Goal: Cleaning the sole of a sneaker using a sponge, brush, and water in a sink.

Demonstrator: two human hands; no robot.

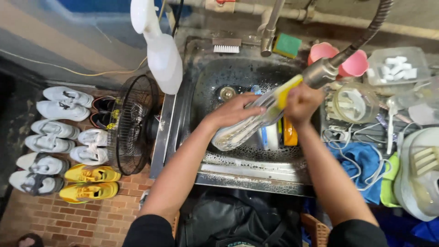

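Over the steel sink (pixel 249 176) a white shoe (pixel 242 126) lies sole-up, its long axis running from about eight o'clock up toward two o'clock. The left hand (pixel 235 110) is closed over its upper side, fingers wrapped round the edge. The right hand (pixel 299 103) is clenched at the shoe's two-o'clock end beside a yellow piece (pixel 288 89), perhaps a brush or sponge, under the hose sprayer head (pixel 322 72). At nine o'clock, shoes (pixel 59 142) line the brick floor beside a black fan (pixel 132 123).
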